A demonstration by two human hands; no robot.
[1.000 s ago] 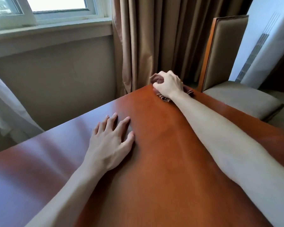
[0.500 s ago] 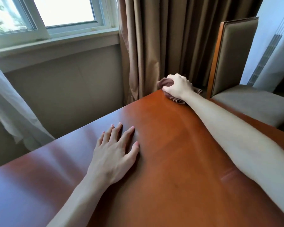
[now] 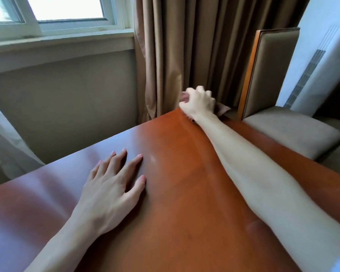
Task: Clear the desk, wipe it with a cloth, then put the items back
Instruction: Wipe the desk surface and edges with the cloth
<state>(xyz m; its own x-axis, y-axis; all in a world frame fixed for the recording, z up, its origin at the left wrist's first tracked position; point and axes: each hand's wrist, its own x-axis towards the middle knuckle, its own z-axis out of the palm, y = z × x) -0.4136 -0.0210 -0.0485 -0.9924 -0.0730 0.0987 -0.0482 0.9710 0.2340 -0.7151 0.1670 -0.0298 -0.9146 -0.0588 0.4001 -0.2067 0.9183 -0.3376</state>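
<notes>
The reddish-brown wooden desk (image 3: 185,193) fills the lower part of the head view. My right hand (image 3: 198,102) reaches to the desk's far corner and grips a brownish cloth (image 3: 222,110), most of it hidden under the hand. The cloth sits at the corner's edge. My left hand (image 3: 112,191) lies flat on the desk nearer to me, fingers spread and straight, holding nothing.
A padded chair (image 3: 279,122) with a wooden frame stands beyond the desk's right edge. Brown curtains (image 3: 194,52) hang just behind the far corner. A window (image 3: 57,14) and wall are at the left, a white unit (image 3: 318,61) at the right.
My right hand has pushed the cloth farther out to the very corner of the desk. The left hand stays flat in the same spot.
</notes>
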